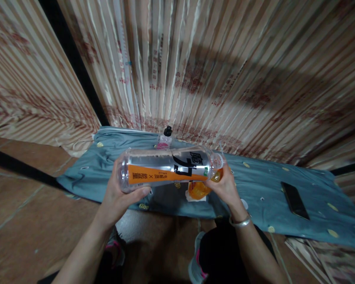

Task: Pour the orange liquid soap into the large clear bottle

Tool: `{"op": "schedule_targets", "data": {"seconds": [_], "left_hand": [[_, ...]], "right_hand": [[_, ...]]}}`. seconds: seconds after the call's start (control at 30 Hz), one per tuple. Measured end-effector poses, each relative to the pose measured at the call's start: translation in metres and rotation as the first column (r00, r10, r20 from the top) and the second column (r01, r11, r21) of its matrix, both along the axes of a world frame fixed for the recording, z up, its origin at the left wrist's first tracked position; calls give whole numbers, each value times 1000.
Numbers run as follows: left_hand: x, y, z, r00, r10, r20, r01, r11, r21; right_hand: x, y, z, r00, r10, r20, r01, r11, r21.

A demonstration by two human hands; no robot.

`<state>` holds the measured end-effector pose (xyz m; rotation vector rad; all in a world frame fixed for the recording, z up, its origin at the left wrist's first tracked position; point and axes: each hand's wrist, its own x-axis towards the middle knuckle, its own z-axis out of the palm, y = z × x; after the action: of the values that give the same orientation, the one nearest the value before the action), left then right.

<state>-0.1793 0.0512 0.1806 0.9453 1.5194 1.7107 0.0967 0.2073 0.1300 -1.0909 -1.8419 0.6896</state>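
Observation:
A clear plastic drink bottle [165,163] with a silver and orange label is held sideways above the cloth-covered bench, its base to the left and its neck to the right. My left hand [120,193] is wrapped around the base end, the thumb lying along the near side. At the neck end, my right hand [225,183] is closed; its fingertips are partly hidden. Just below the neck is a clear container with orange liquid [197,191], over a white paper piece [195,199]. I cannot tell whether my right hand touches that container.
A small clear bottle with a black top [167,131] stands behind the drink bottle. A black phone [295,200] lies on the teal cloth [263,181] at right. Pleated curtains [177,71] rise behind, with a dark pole [77,63] at left. A small white disc [244,204] lies near my right wrist.

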Motion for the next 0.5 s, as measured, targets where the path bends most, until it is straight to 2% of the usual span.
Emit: {"op": "schedule_targets", "data": {"seconds": [0.17,0.5], "left_hand": [[0,0,0,1000,-4,12,4,1000,-27],[2,1,2,1000,21,1,-21,1000,14]], "right_hand": [[-1,-1,1,1000,-2,2,2,1000,-19],[-4,-1,1,999,9,-31,-10,1000,-18]]}}
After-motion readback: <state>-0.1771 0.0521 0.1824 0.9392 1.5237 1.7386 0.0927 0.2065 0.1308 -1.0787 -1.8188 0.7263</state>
